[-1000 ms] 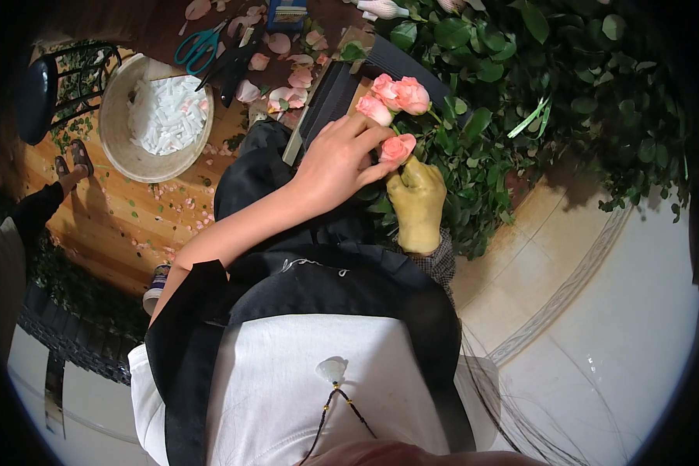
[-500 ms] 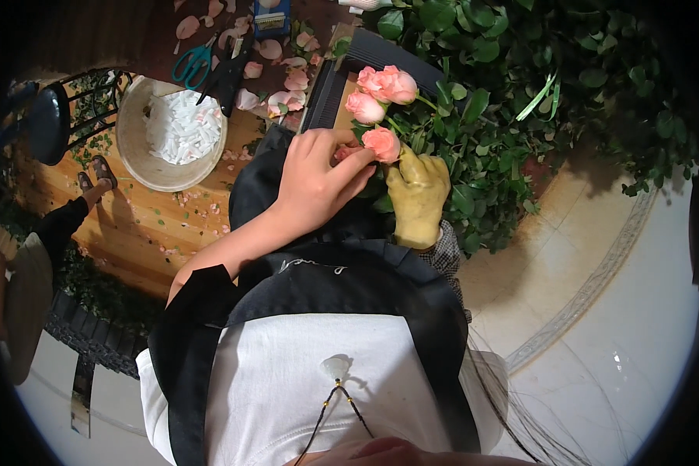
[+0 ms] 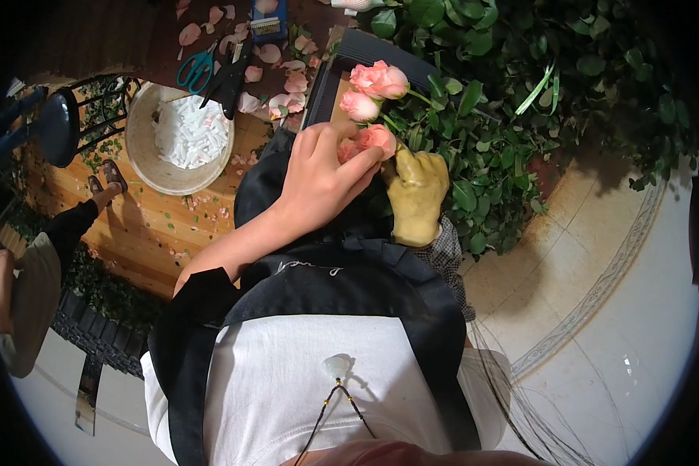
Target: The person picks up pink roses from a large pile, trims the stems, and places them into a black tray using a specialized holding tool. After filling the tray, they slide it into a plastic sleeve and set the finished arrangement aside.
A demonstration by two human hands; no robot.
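My left hand (image 3: 326, 175) is curled around the lowest pink rose head (image 3: 376, 140), its fingertips on the petals. My right hand (image 3: 417, 194), in a yellow glove, is closed just right of that bloom, apparently on its stem, which the fingers mostly hide. Above both hands, more pink roses (image 3: 380, 79) on green stems lie over a black grooved tray (image 3: 322, 101) with a wooden inner board. A thick mass of leafy stems (image 3: 474, 140) surrounds the right hand.
Scissors (image 3: 196, 70), black shears (image 3: 229, 81), a blue tool (image 3: 269, 23) and loose petals (image 3: 190, 35) lie on a dark table. A bucket (image 3: 136, 155) holds white pieces. A black chair (image 3: 59, 128) and another person (image 3: 31, 311) are at the left. Foliage fills the upper right.
My left hand has moved back toward my body and curled further round the lowest rose. The upper roses have shifted up and left. The person at the left has come further into view.
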